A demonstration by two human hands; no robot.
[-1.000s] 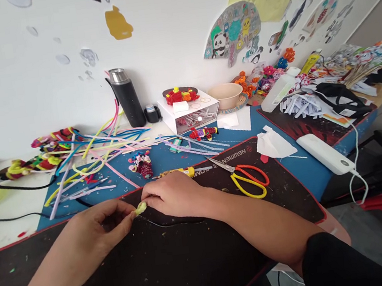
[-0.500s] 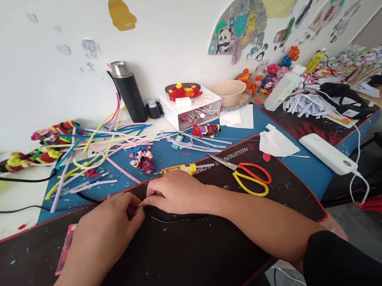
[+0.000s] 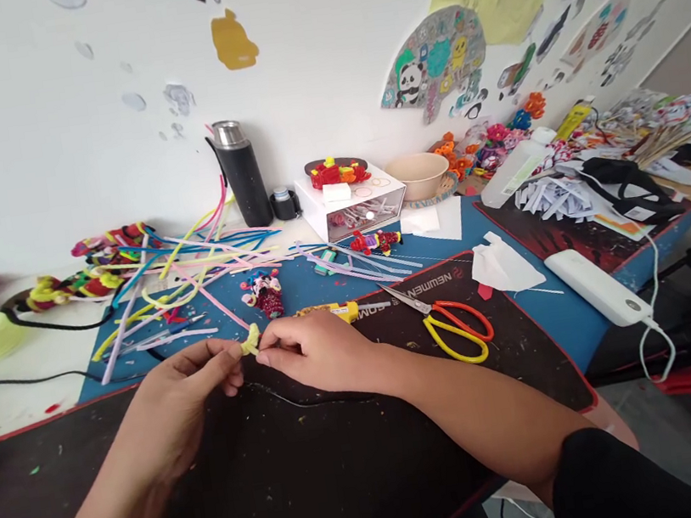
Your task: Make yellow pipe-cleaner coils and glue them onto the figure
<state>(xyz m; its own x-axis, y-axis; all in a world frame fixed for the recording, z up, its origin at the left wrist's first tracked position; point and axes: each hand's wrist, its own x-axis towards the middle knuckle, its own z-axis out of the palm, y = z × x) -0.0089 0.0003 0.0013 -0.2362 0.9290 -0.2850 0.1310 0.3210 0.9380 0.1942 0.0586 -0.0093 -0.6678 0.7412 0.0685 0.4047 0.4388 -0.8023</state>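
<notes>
Between my two hands is a small pale-yellow twisted piece of pipe cleaner (image 3: 250, 340), held over the dark desk mat (image 3: 325, 476). My left hand (image 3: 188, 393) pinches its left side between thumb and forefinger. From the right, my right hand (image 3: 313, 349) grips its other side with closed fingertips. Just beyond my right hand lies a yellow-handled tool (image 3: 345, 311), partly hidden by that hand. A small dark-red fuzzy figure (image 3: 265, 296) stands behind the hands. Scissors (image 3: 455, 331) with red and yellow handles lie open to the right.
Loose coloured pipe cleaners (image 3: 192, 268) spread over the back left. A black thermos (image 3: 242, 175), a white box (image 3: 350, 194) and a beige bowl (image 3: 417, 176) stand along the wall. To the right lie a white power bank (image 3: 597, 288) with a cable and torn white paper (image 3: 505, 262).
My left hand has turned, showing its thumb and forefinger more openly. The yellow piece, nearly hidden before, now shows between my fingertips. The whole view has shifted slightly.
</notes>
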